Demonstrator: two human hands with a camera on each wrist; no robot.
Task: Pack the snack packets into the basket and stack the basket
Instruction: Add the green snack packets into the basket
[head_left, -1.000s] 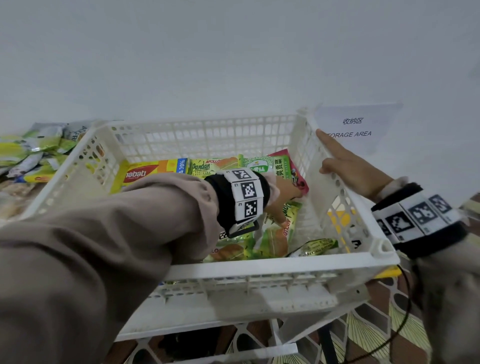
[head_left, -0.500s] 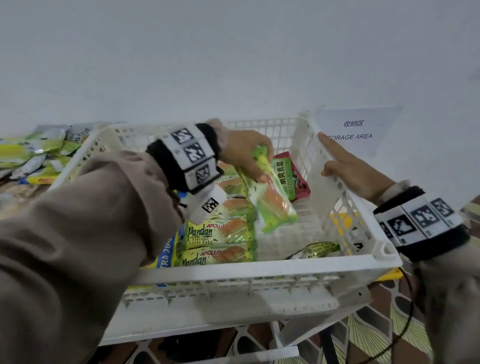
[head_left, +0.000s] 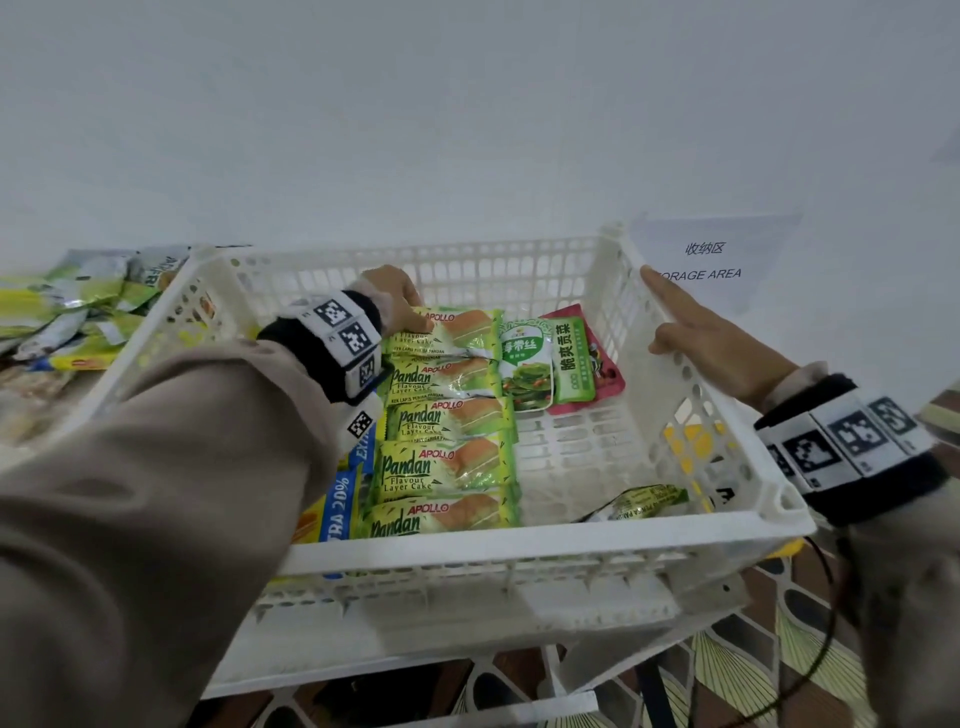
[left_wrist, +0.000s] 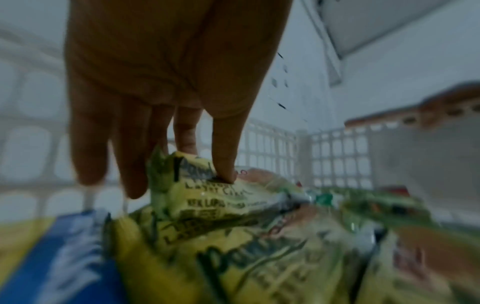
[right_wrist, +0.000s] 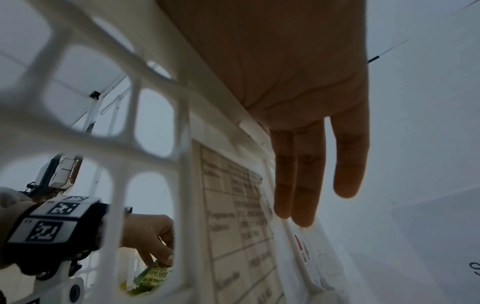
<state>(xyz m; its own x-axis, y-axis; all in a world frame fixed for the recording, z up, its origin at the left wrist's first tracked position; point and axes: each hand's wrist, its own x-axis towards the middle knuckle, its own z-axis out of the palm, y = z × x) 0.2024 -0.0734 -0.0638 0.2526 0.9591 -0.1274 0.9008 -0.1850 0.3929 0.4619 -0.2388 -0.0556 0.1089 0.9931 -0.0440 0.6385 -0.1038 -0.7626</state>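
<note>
A white slatted basket (head_left: 519, 535) holds a row of green Pandan cake packets (head_left: 447, 467). My left hand (head_left: 400, 301) is inside at the far end of that row and pinches the farthest Pandan packet (head_left: 457, 332), which lies flat. In the left wrist view, thumb and forefinger of the left hand (left_wrist: 207, 162) nip the packet's end (left_wrist: 221, 201). My right hand (head_left: 691, 332) rests on the basket's right rim. The right wrist view shows its fingers (right_wrist: 311, 185) straight along the outside of the basket wall (right_wrist: 182, 123).
Green vegetable packets (head_left: 524, 364) and a red one (head_left: 605, 369) lie at the basket's far right. A blue-yellow wafer pack (head_left: 337, 509) is under my left forearm, and a loose packet (head_left: 639, 501) sits front right. More packets (head_left: 67, 312) are piled left. A storage-area sign (head_left: 711, 260) hangs behind.
My left hand lifted a Pandan packet from the middle of the basket, carried it toward the far wall and has laid it at the row's far end. The right hand stayed put.
</note>
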